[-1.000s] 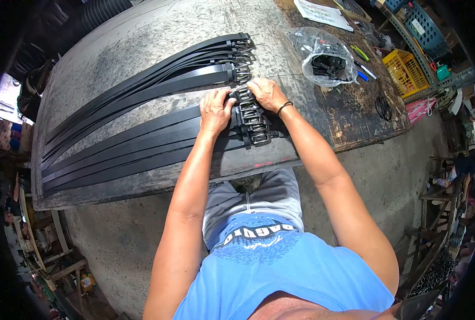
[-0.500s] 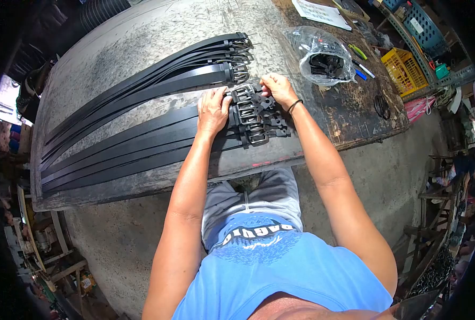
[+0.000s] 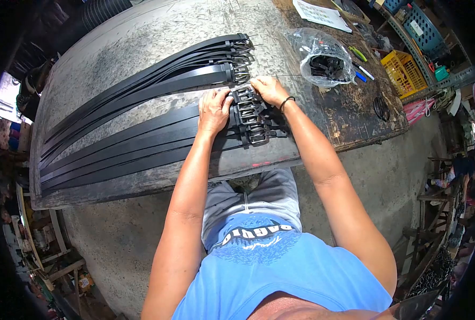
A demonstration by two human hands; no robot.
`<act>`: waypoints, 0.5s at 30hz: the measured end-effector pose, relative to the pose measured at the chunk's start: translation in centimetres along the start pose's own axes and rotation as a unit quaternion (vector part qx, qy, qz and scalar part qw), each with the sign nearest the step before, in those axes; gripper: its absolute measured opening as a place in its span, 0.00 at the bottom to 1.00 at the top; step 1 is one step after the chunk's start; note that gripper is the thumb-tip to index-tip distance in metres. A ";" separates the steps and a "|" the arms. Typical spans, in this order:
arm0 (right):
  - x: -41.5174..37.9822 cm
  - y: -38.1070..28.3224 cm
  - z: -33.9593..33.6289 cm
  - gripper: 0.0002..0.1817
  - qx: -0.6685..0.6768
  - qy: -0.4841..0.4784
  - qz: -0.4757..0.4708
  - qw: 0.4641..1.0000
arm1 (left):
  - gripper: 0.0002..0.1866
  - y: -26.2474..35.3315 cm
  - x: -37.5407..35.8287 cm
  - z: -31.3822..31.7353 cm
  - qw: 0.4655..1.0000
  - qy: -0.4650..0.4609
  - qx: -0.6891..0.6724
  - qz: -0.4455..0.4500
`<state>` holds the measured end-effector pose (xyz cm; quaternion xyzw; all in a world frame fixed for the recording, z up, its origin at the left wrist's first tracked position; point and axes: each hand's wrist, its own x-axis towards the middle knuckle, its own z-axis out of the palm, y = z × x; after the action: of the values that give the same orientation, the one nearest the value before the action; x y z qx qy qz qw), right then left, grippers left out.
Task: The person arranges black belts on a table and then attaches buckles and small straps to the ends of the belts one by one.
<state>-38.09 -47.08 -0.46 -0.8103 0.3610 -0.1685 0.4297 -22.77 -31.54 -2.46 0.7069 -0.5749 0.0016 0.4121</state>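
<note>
Black belts (image 3: 141, 140) lie side by side on the worktable, their metal buckles (image 3: 254, 118) lined up at the right end. Small black plastic pieces (image 3: 276, 131), which look like belt hangers, stick out beyond several buckles. My left hand (image 3: 214, 110) rests at the top belt of this row, thumb and fingers closed on it just left of its buckle. At the far end of the buckle row, my right hand (image 3: 271, 90) has its fingers pinched together; they hide what is between them. A second bunch of black belts (image 3: 157, 88) lies farther back.
A clear plastic bag (image 3: 328, 58) of small black pieces stands right of the buckles. Near it lie a green-handled tool (image 3: 358, 53), markers (image 3: 364, 71) and a black loop (image 3: 381, 108). Printed paper (image 3: 322, 15) lies behind. A yellow crate (image 3: 404, 71) stands beyond the table's right edge.
My right hand has moved a little left, closer to the top belt's buckle, and now covers some of the black plastic pieces. My left hand has stayed nearly in place.
</note>
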 end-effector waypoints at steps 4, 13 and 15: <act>-0.4 -0.1 -1.4 0.15 0.040 -0.067 0.030 0.996 | 0.14 0.0 -0.1 0.0 1.000 0.015 0.005 0.009; -1.3 0.5 -3.9 0.07 -0.006 -0.113 -0.048 0.992 | 0.14 0.0 0.0 0.0 1.000 0.003 -0.001 -0.002; -1.3 0.1 -3.4 0.06 0.047 -0.091 -0.010 0.995 | 0.14 0.0 0.0 0.0 1.000 0.003 -0.005 -0.004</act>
<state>-41.01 -48.17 1.45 -0.8047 0.3043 -0.1153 0.4966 -22.78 -31.50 -2.46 0.7071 -0.5709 -0.0003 0.4172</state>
